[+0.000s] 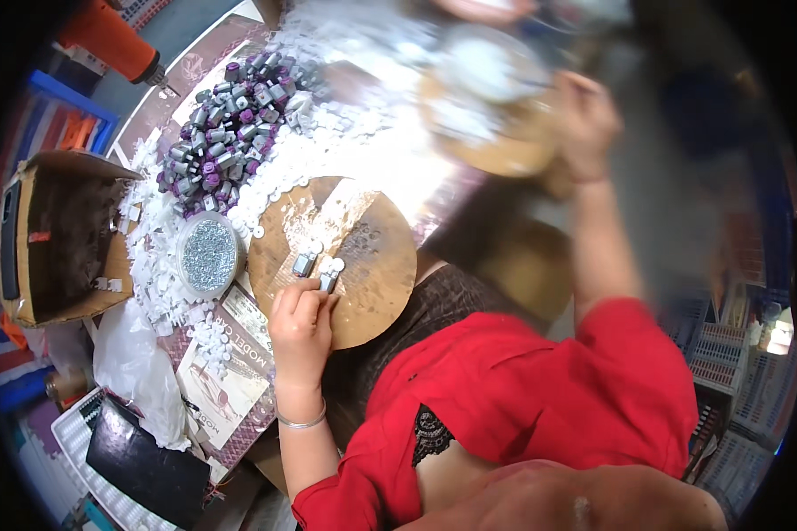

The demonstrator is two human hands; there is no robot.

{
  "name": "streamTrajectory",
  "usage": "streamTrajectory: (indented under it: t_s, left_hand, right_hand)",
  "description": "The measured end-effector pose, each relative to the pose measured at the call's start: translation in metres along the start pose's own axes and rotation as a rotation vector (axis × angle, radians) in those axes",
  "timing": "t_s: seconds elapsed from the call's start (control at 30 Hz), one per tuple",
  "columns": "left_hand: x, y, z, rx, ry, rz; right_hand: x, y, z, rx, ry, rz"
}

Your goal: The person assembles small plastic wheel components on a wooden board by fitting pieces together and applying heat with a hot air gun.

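My left hand (301, 320) is closed over a round brown board (376, 265), its fingertips pinching a small grey motor-like part (328, 281) with a white round piece at its end. Just beyond it on the board lies a similar grey part (304, 263), also with a white piece. My right hand (586, 115) is raised at the far right, beside a round tub of whitish contents (491, 64) on a second brown board (514, 157). Motion smears its fingers, so whether it holds anything does not show.
A heap of grey and purple motor-like parts (230, 124) lies on the table among many small white plastic pieces (150, 257). Nearby stand a tub of tiny metal screws (208, 254) and a cardboard box (71, 239). An orange power screwdriver (119, 44) hangs at upper left.
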State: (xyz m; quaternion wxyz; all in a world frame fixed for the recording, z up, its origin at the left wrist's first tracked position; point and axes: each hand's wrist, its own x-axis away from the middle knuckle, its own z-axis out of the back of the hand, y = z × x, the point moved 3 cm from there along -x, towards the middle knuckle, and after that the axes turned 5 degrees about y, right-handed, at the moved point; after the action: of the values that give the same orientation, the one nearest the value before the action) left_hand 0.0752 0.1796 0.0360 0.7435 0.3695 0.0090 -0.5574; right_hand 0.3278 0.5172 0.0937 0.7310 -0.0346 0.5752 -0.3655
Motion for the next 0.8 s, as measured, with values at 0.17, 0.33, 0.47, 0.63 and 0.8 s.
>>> streamTrajectory:
  t_s: [0.17, 0.33, 0.47, 0.63, 0.8]
  left_hand:
    - [-0.006, -0.010, 0.006, -0.087, 0.228, 0.170]
    - [-0.018, -0.020, -0.007, 0.036, 0.199, 0.193]
    - [-0.019, -0.024, -0.014, -0.009, 0.218, 0.195]
    - [-0.010, -0.024, -0.013, -0.030, 0.218, 0.221]
    - [-0.011, -0.013, -0.001, -0.066, 0.238, 0.179]
  right_hand:
    - [0.009, 0.021, -0.001, -0.429, 0.050, -0.378]
    - [0.064, -0.049, -0.049, -0.733, -0.346, -0.578]
    - [0.116, -0.103, -0.093, -0.996, -0.663, -0.691]
    - [0.126, -0.103, -0.104, -0.917, -0.751, -0.777]
    - [0.129, -0.106, -0.102, -0.923, -0.779, -0.909]
